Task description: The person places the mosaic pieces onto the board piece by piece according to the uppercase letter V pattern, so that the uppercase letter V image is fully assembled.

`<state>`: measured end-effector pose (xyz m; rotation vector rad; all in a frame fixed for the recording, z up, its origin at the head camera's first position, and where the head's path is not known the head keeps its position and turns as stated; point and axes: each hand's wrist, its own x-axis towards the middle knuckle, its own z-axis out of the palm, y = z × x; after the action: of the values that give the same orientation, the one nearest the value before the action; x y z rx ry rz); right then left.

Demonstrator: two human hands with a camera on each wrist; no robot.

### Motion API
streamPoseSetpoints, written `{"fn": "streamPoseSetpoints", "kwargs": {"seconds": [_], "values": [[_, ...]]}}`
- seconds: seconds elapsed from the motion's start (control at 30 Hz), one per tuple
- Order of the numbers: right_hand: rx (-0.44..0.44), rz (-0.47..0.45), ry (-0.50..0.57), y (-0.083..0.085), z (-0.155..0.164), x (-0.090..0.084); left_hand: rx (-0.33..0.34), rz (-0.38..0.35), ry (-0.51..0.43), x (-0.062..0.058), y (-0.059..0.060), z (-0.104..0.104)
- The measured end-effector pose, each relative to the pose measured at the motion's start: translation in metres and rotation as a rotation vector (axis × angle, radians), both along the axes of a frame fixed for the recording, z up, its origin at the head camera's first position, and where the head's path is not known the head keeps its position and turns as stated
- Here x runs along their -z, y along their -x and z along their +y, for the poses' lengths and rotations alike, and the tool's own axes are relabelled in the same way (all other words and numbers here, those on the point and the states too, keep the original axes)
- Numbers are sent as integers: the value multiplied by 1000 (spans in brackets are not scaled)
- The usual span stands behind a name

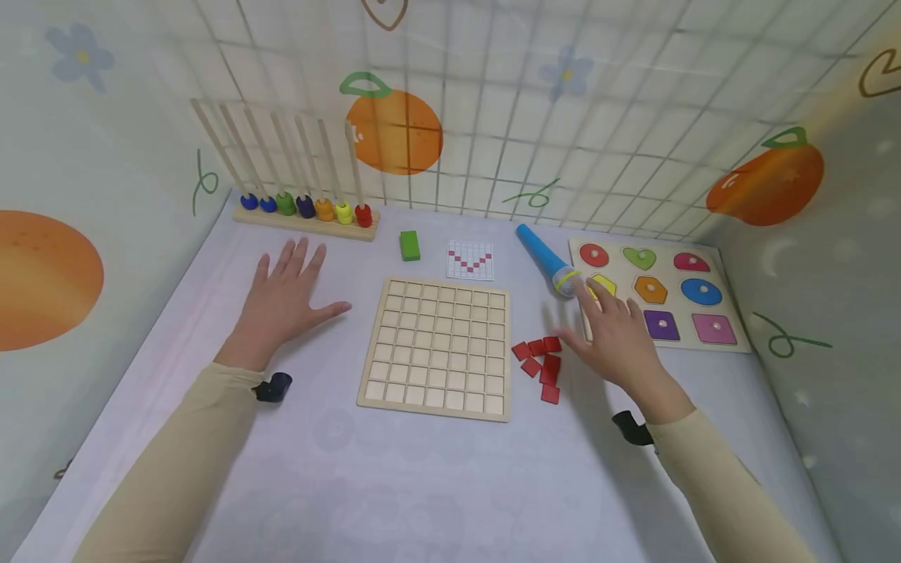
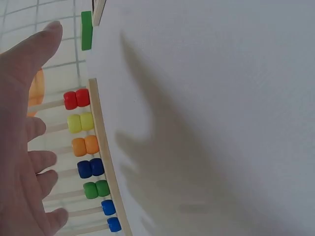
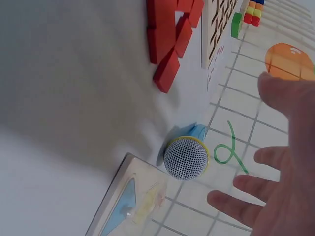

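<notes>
several tiles lay between the board and the loose, empty right fingers, likely for easy reach; the left fingers were spread, holding nothing.

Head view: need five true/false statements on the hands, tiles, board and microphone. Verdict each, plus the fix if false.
1. The red tiles lie to the right of the grid board in the head view. True.
2. The left hand has its fingers spread and holds nothing. True.
3. The right hand grips the microphone. False: the right hand holds nothing; the microphone lies near it.
4. Half of the grid board's cells are filled with red tiles. False: no cell holds a tile.
5. The green block sits on top of the pattern card. False: it stands apart, between the bead rack and the card.
</notes>
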<state>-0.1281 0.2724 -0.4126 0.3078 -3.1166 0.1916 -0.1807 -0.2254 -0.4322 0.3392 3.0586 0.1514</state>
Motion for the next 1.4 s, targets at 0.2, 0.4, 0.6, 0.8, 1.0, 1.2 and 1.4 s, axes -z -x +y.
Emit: {"fn": "streamPoseSetpoints", "kwargs": {"seconds": [0.2, 0.4, 0.6, 0.8, 1.0, 1.2, 1.4], "values": [[-28, -44, 93, -11, 1, 1, 3, -11, -112, 4, -1, 4], [-59, -70, 120, -20, 1, 4, 18, -31, -179, 7, -5, 10], [-61, -145, 149, -28, -2, 12, 48, -49, -224, 12, -8, 16], [-63, -195, 176, -36, -7, 21, 100, -131, -321, 24, -11, 20], [-119, -215, 215, -41, -8, 25, 149, -230, -402, 29, -16, 24], [-152, -246, 238, -44, -6, 29, 179, -298, -412, 35, -19, 27], [-184, -279, 223, -45, -5, 30, 236, -313, -398, 37, -20, 26]]}}
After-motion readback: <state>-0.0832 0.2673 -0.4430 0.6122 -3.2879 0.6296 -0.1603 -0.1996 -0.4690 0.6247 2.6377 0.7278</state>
